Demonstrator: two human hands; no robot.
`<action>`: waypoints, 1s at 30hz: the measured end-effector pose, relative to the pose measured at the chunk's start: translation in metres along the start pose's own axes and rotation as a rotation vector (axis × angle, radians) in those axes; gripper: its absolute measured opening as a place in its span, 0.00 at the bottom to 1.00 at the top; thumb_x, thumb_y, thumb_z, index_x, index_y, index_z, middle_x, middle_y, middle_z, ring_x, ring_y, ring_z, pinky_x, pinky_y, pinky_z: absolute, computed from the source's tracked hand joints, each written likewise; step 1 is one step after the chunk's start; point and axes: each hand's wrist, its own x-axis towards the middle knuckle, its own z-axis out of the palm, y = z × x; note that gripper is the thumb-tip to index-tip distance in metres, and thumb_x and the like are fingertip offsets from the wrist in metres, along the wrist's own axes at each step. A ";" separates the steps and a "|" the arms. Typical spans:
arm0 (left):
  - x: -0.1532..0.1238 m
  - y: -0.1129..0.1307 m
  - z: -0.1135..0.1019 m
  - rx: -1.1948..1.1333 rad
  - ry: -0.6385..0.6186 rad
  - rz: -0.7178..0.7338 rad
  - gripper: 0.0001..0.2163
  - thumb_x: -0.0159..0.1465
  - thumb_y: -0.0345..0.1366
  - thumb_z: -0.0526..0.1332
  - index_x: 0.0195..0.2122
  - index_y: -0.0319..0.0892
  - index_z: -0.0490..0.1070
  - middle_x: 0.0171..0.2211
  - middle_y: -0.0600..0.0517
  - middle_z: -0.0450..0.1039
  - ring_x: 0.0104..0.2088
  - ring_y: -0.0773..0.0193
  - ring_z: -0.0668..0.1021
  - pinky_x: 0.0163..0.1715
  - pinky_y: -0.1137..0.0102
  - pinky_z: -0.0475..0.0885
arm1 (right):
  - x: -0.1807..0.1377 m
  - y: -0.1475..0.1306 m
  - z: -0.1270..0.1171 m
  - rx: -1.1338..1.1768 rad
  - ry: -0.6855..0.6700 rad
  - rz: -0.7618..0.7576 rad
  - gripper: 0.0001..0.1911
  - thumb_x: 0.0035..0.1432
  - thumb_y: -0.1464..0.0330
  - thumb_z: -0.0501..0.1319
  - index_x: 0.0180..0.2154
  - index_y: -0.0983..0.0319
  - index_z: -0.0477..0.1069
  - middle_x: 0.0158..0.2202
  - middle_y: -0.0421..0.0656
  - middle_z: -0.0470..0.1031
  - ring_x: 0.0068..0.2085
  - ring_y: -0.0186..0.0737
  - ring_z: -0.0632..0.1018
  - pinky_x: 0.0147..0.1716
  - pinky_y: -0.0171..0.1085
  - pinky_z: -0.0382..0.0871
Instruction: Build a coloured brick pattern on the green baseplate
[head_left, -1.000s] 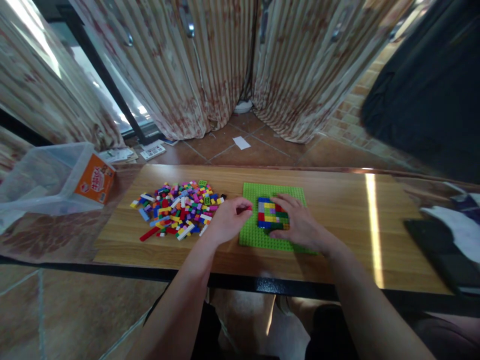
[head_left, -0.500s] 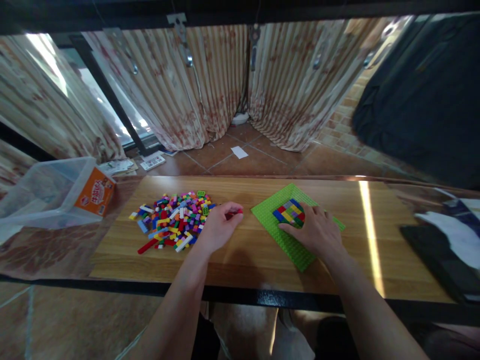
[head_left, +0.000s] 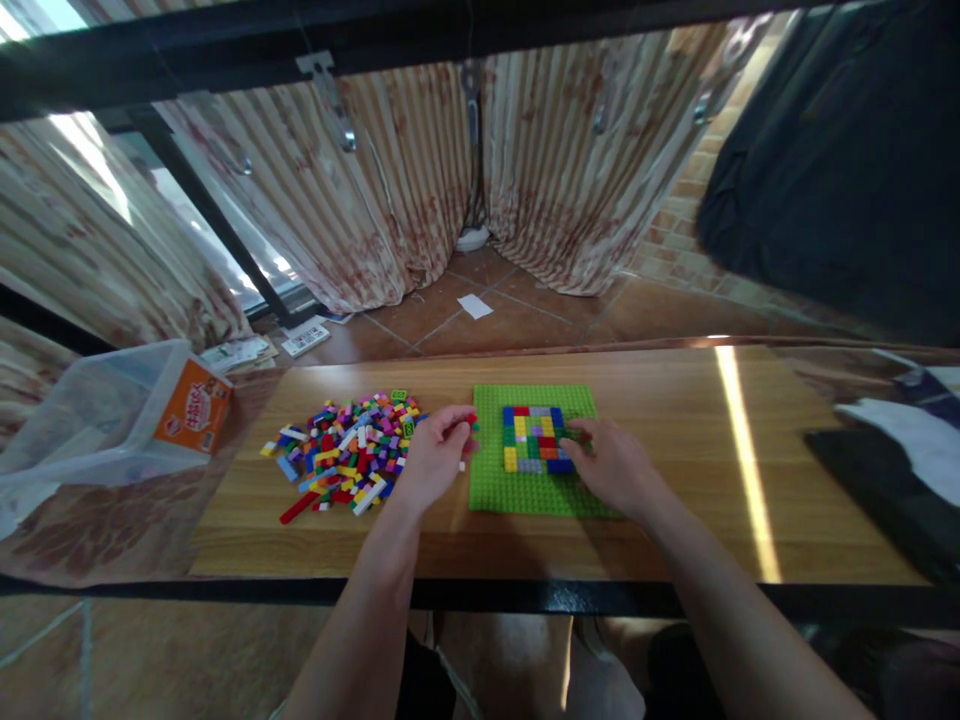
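Note:
A green baseplate [head_left: 491, 485] lies flat on the wooden table [head_left: 675, 500], square to its edge. On it sits a flat block of coloured bricks [head_left: 534, 438]. My right hand [head_left: 611, 465] rests on the plate's right part, fingers touching the block's right side. My left hand [head_left: 435, 455] is just left of the plate, fingers pinched on a small red brick [head_left: 470, 419]. A pile of loose coloured bricks [head_left: 341, 452] lies to the left of that hand.
A clear plastic bin [head_left: 90, 415] with an orange label stands at the table's far left. Dark and white items [head_left: 892, 440] lie at the right end. Curtains and a tiled floor are beyond the table.
The baseplate was turned at an angle half a second ago and now lies square again. My right hand has slid from over the block to its right side. The left hand keeps its red brick.

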 end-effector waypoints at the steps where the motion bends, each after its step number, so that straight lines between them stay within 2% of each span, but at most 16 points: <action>1: -0.001 0.000 0.001 -0.038 -0.011 -0.019 0.12 0.59 0.29 0.58 0.43 0.37 0.74 0.33 0.50 0.77 0.27 0.68 0.78 0.26 0.75 0.72 | 0.001 -0.001 -0.001 0.045 -0.025 0.002 0.17 0.61 0.63 0.56 0.47 0.63 0.76 0.36 0.48 0.79 0.32 0.41 0.78 0.35 0.38 0.70; 4: -0.004 0.002 0.006 -0.155 -0.070 -0.056 0.12 0.58 0.27 0.58 0.43 0.38 0.74 0.37 0.49 0.77 0.29 0.69 0.79 0.31 0.73 0.74 | 0.003 -0.003 -0.007 0.123 -0.027 0.016 0.16 0.61 0.63 0.55 0.42 0.62 0.78 0.31 0.45 0.80 0.30 0.41 0.78 0.32 0.38 0.68; 8: -0.009 0.004 0.014 -0.228 -0.137 -0.053 0.12 0.59 0.29 0.62 0.44 0.38 0.74 0.33 0.51 0.77 0.31 0.68 0.79 0.36 0.71 0.75 | 0.003 -0.012 -0.013 0.196 0.102 -0.006 0.16 0.61 0.63 0.54 0.38 0.62 0.79 0.32 0.45 0.81 0.31 0.42 0.78 0.34 0.39 0.68; 14: -0.011 0.000 0.023 -0.229 -0.194 -0.027 0.15 0.58 0.31 0.64 0.47 0.39 0.74 0.37 0.50 0.76 0.30 0.67 0.80 0.33 0.71 0.75 | 0.001 -0.028 -0.008 0.506 0.061 -0.086 0.18 0.62 0.59 0.53 0.39 0.60 0.78 0.35 0.43 0.81 0.32 0.38 0.79 0.34 0.37 0.71; 16: -0.008 -0.002 0.021 -0.196 -0.134 -0.016 0.13 0.58 0.30 0.63 0.46 0.38 0.74 0.38 0.50 0.76 0.30 0.68 0.79 0.33 0.71 0.75 | 0.005 -0.024 -0.007 0.477 0.114 -0.054 0.18 0.62 0.59 0.54 0.40 0.61 0.78 0.36 0.44 0.81 0.34 0.40 0.79 0.37 0.38 0.72; 18: -0.005 -0.004 0.017 -0.148 -0.021 -0.006 0.11 0.59 0.28 0.61 0.43 0.38 0.75 0.38 0.49 0.77 0.30 0.69 0.79 0.35 0.72 0.75 | 0.011 -0.013 -0.004 0.380 0.176 0.015 0.17 0.61 0.62 0.54 0.42 0.62 0.78 0.37 0.46 0.82 0.37 0.42 0.80 0.40 0.40 0.72; 20: -0.002 -0.006 0.012 -0.079 0.050 -0.027 0.10 0.59 0.26 0.59 0.42 0.37 0.75 0.39 0.48 0.77 0.30 0.69 0.78 0.34 0.73 0.75 | 0.017 0.000 -0.001 0.289 0.162 0.051 0.17 0.60 0.66 0.53 0.45 0.64 0.77 0.41 0.49 0.82 0.39 0.44 0.80 0.43 0.43 0.73; 24: -0.002 -0.010 0.010 0.093 0.032 -0.116 0.13 0.61 0.26 0.58 0.46 0.37 0.73 0.42 0.45 0.77 0.27 0.68 0.79 0.26 0.74 0.73 | 0.024 0.017 0.006 0.195 0.077 -0.024 0.22 0.57 0.74 0.53 0.52 0.65 0.73 0.50 0.51 0.79 0.46 0.44 0.80 0.51 0.45 0.71; 27: -0.003 -0.013 0.015 0.175 0.023 -0.117 0.14 0.61 0.26 0.59 0.48 0.38 0.72 0.43 0.44 0.77 0.30 0.65 0.81 0.24 0.75 0.73 | 0.023 0.016 0.009 0.192 0.051 -0.103 0.25 0.56 0.76 0.52 0.54 0.62 0.72 0.52 0.48 0.78 0.52 0.43 0.78 0.55 0.44 0.69; 30: -0.005 -0.013 0.021 0.189 0.002 -0.121 0.14 0.61 0.26 0.58 0.49 0.38 0.71 0.43 0.44 0.77 0.31 0.64 0.82 0.25 0.74 0.74 | 0.023 0.011 0.010 0.224 -0.001 -0.136 0.26 0.57 0.76 0.51 0.55 0.63 0.71 0.52 0.48 0.78 0.51 0.43 0.78 0.55 0.44 0.69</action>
